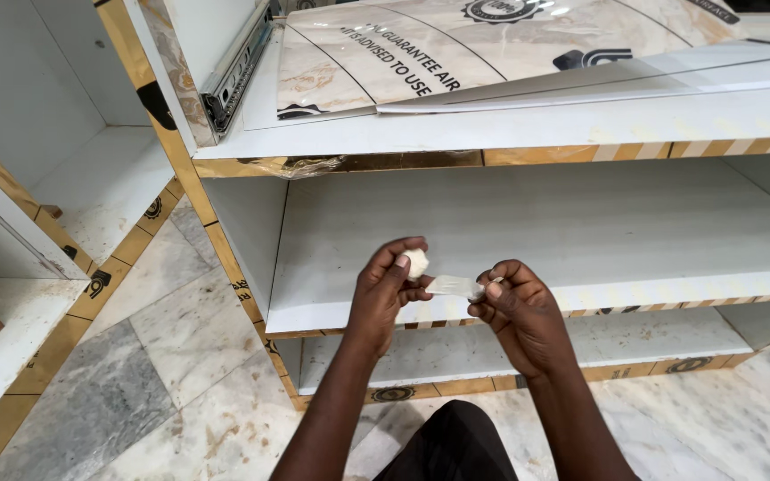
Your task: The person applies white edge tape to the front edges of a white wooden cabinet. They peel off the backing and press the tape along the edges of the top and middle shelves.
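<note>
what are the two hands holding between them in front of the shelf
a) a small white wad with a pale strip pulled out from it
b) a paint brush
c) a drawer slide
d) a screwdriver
a: the left hand pinches a small white wad at its fingertips, and a pale strip runs from there to the fingers of the right hand, in front of the white shelf.

The scene is evenly and brightly lit, glare is seen on the glossy sheet (456, 44), and shadows are soft.

open shelf bay (536, 232) beyond hands, unobstructed
</note>
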Motion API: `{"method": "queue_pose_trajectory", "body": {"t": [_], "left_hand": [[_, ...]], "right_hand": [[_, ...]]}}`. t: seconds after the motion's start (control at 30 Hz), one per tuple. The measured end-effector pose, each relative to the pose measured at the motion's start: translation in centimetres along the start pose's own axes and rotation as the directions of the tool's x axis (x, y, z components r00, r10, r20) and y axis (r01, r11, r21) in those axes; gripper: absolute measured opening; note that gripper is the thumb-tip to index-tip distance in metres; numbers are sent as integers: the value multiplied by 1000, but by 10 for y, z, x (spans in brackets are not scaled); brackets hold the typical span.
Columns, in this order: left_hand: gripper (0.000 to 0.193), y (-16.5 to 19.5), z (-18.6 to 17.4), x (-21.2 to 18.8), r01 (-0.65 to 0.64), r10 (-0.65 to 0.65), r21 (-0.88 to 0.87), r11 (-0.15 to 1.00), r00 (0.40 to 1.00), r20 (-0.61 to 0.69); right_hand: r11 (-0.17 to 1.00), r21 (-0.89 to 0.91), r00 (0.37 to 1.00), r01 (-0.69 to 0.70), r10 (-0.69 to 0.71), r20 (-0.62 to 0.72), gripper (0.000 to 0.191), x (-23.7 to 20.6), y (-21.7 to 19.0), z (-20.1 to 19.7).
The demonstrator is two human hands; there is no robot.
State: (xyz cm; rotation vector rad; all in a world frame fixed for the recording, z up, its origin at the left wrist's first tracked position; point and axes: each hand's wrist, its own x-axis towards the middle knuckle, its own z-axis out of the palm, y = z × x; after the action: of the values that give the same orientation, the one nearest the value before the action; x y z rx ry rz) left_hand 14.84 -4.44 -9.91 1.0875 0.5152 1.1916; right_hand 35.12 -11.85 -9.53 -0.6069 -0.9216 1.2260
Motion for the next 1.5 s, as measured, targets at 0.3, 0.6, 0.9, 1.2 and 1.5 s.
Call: {"method": "queue_pose_trajectory", "body": {"t": [0.3, 0.6, 0.9, 1.2, 1.5], "left_hand": [[80, -21, 13, -18, -56, 88, -241, 969, 988, 126], [42, -30, 30, -20, -120, 111, -85, 989, 988, -103], [35, -18, 42, -24, -50, 2, -270, 961, 984, -175], [26, -25, 43, -28, -79, 53, -370, 926, 995, -80], [19, -19, 44, -29, -15, -7, -178, 984, 992, -126]], "right_hand": [[918, 392, 981, -62, 127, -144, 16, -6, 40, 21], [895, 446, 955, -18, 147, -257, 19, -10, 60, 32], [918, 396, 944, 7, 125, -305, 22, -10, 68, 34], [977, 169, 929, 129, -60, -366, 35, -15, 73, 42], [976, -26, 948, 218, -217, -233, 39, -26, 71, 37]]}}
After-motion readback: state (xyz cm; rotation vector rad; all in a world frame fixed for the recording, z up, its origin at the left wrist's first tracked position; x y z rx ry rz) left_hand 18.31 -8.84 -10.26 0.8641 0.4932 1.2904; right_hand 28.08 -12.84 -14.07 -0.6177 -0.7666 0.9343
